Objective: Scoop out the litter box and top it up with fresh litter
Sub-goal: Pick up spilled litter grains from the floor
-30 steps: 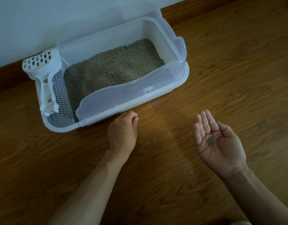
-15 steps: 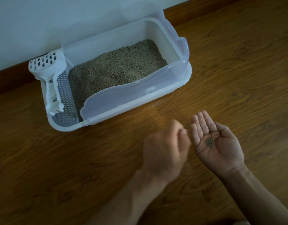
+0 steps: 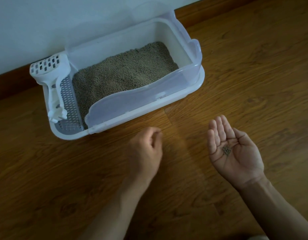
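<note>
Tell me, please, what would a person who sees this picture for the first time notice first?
Probably the white litter box against the wall, filled with grey litter, its slotted scoop resting at the left end. Next, the right hand, palm up over the wooden floor, carrying a few litter grains, and the left hand with fingers curled near the box.

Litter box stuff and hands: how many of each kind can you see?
Litter box: 1
Scoop: 1
Hands: 2, left hand and right hand
Little pile of litter grains on the right palm: 1
Total: 5
</note>
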The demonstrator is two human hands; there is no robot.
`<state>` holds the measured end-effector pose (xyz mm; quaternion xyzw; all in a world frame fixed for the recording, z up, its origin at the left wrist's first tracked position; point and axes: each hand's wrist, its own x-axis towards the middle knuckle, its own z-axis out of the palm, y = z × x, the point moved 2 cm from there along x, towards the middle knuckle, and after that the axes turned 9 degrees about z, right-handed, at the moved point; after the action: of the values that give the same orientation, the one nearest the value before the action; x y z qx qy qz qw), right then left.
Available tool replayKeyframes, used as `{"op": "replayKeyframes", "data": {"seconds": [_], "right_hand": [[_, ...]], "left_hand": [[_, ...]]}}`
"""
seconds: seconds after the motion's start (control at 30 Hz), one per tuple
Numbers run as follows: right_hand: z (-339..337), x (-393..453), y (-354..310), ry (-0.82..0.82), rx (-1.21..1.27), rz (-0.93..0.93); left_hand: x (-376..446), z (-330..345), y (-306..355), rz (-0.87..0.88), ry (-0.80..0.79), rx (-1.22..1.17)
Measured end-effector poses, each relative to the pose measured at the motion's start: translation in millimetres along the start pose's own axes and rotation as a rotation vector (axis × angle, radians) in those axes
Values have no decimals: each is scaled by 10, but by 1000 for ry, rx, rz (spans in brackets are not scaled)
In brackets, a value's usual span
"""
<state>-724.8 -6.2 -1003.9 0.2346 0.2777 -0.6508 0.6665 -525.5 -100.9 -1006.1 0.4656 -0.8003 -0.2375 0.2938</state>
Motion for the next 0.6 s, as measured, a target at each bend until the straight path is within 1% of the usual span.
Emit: {"op": "replayKeyframes", "data": {"seconds": [0.07, 0.13, 0.2, 0.37, 0.5, 0.6], "right_hand": [[36, -5, 2, -36, 58, -37], [69, 0, 22, -70, 64, -43], [53, 12, 25, -65, 38, -31], [27, -7, 10, -115, 18, -6], [9, -21, 10, -72, 19, -18], [73, -41, 39, -57, 17, -35]], "left_hand": [[39, -19, -223, -48, -84, 127], [72, -20, -307, -53, -155, 188], [107, 1, -321, -47, -197, 222], [168, 57, -324, 24, -186, 210], [209, 86, -374, 127, -196, 215], [209, 102, -408, 207, -200, 272]]}}
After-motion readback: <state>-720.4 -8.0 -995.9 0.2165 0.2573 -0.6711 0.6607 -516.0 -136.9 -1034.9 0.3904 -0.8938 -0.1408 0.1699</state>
